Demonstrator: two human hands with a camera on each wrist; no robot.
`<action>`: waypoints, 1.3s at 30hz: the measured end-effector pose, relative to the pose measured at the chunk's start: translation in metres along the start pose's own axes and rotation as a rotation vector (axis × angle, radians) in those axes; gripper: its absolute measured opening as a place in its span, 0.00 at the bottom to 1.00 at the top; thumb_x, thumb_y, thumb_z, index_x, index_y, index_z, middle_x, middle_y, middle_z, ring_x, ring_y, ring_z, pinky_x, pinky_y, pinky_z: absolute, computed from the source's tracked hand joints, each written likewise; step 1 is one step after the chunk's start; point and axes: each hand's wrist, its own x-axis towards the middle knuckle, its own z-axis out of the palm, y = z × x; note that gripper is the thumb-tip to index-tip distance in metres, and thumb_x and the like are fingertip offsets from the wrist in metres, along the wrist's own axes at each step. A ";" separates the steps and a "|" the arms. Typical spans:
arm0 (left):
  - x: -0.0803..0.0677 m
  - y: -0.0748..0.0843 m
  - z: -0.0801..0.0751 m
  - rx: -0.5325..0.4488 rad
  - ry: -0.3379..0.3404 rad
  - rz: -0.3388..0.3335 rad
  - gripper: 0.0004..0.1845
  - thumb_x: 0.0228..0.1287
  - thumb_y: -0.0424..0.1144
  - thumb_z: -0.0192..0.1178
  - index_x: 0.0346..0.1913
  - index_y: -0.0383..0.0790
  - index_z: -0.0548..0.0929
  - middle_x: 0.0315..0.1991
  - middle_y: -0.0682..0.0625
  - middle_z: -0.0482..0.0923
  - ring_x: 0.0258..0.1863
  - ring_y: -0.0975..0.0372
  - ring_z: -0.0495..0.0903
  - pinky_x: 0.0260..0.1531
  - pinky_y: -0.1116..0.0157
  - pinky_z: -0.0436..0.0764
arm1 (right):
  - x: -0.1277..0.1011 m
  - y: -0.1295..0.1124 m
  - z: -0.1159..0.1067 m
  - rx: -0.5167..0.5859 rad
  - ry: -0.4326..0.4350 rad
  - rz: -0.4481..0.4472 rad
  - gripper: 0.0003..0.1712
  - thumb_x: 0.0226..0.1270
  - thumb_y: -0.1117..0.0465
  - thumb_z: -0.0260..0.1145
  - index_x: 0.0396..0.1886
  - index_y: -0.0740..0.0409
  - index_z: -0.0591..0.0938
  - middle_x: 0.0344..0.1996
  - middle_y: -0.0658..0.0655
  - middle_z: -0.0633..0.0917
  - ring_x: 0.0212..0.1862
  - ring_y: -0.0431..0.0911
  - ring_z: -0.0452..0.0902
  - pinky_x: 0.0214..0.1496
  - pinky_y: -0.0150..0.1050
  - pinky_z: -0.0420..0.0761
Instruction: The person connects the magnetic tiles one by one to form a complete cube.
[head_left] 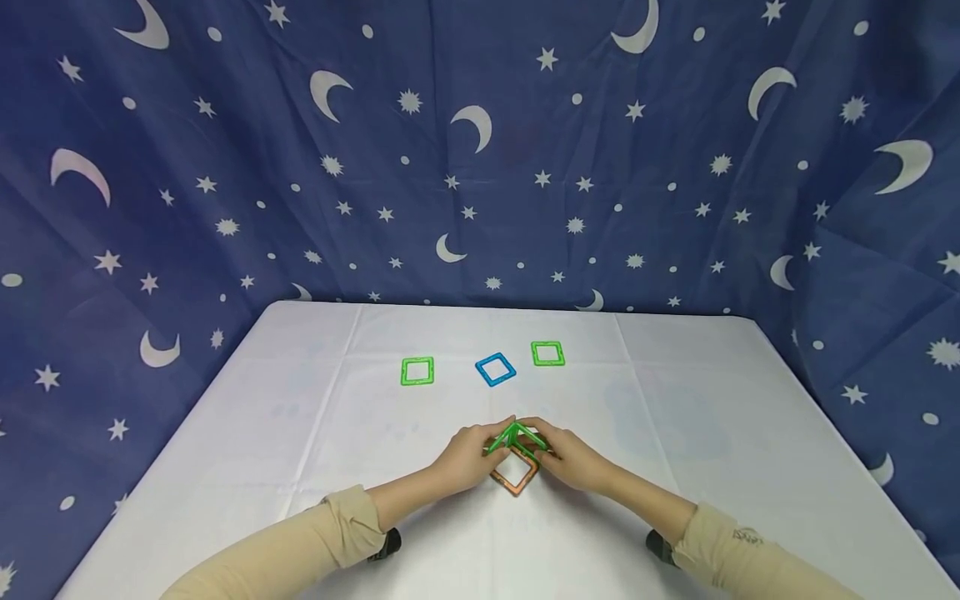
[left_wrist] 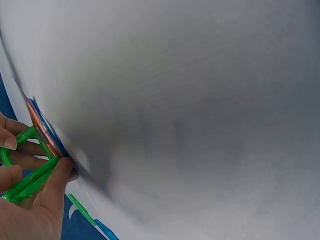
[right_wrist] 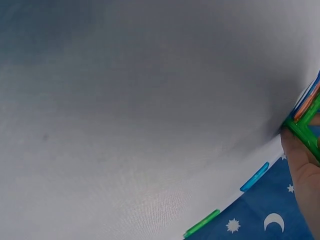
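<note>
Green frames, seemingly upright and meeting at a corner, are being pinched between thumb and fingers by the left hand and the right hand; their exact count is being hidden. They are being held along an orange frame, under which a blue frame is being shown low on the tabletop. Farther back, 2 green squares and 1 blue square are being carried flat. Judging by the slim, glossy bars, light, stiff and rather slippery plastic is being handled, probably not fragile, though the joints could be knocked askew. Outer edges near the corners are being favoured as holds, with light fingertip pressure being advised.
</note>
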 end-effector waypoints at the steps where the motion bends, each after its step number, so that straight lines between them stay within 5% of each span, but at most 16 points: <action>1: 0.000 0.000 0.001 0.004 0.002 -0.001 0.27 0.66 0.33 0.57 0.67 0.35 0.67 0.17 0.51 0.66 0.13 0.69 0.61 0.14 0.76 0.62 | 0.000 0.000 0.000 -0.002 0.009 -0.003 0.25 0.66 0.74 0.55 0.63 0.64 0.66 0.49 0.66 0.82 0.49 0.52 0.80 0.48 0.45 0.81; 4: 0.000 0.000 0.002 0.013 0.025 0.003 0.26 0.65 0.32 0.57 0.66 0.34 0.68 0.30 0.40 0.81 0.18 0.64 0.72 0.17 0.76 0.67 | 0.002 -0.001 0.002 -0.009 0.051 0.017 0.24 0.64 0.74 0.58 0.60 0.65 0.69 0.47 0.65 0.83 0.45 0.52 0.81 0.44 0.41 0.82; 8: 0.000 0.000 0.002 0.010 0.067 -0.016 0.24 0.61 0.30 0.60 0.61 0.32 0.73 0.49 0.37 0.81 0.33 0.57 0.83 0.22 0.75 0.76 | 0.008 -0.004 0.007 -0.100 0.157 0.102 0.14 0.57 0.70 0.67 0.44 0.65 0.78 0.32 0.57 0.84 0.30 0.42 0.75 0.28 0.29 0.75; 13: 0.001 -0.001 0.000 0.050 0.092 -0.045 0.20 0.57 0.28 0.63 0.54 0.29 0.79 0.38 0.40 0.84 0.25 0.65 0.79 0.20 0.76 0.74 | 0.016 -0.006 0.012 -0.194 0.193 0.214 0.11 0.52 0.65 0.73 0.25 0.61 0.77 0.17 0.49 0.73 0.21 0.39 0.63 0.20 0.27 0.60; 17: 0.002 -0.002 0.000 0.091 0.088 -0.043 0.20 0.55 0.26 0.63 0.53 0.28 0.80 0.33 0.42 0.84 0.18 0.68 0.69 0.17 0.75 0.69 | 0.020 -0.008 0.014 -0.208 0.176 0.237 0.12 0.52 0.64 0.73 0.23 0.60 0.76 0.16 0.49 0.73 0.21 0.39 0.63 0.20 0.27 0.60; 24: 0.001 -0.003 0.005 0.136 0.064 -0.053 0.21 0.56 0.27 0.62 0.56 0.31 0.78 0.39 0.41 0.85 0.20 0.69 0.71 0.21 0.75 0.72 | 0.021 -0.013 0.014 -0.234 0.183 0.271 0.14 0.50 0.65 0.74 0.19 0.58 0.74 0.15 0.48 0.73 0.20 0.40 0.64 0.21 0.28 0.63; 39: 0.002 -0.002 0.007 0.136 0.077 -0.034 0.23 0.55 0.25 0.62 0.57 0.35 0.79 0.25 0.48 0.80 0.17 0.69 0.67 0.17 0.75 0.68 | 0.019 -0.012 0.017 -0.198 0.191 0.242 0.16 0.49 0.70 0.73 0.16 0.58 0.72 0.13 0.48 0.72 0.21 0.40 0.65 0.23 0.28 0.65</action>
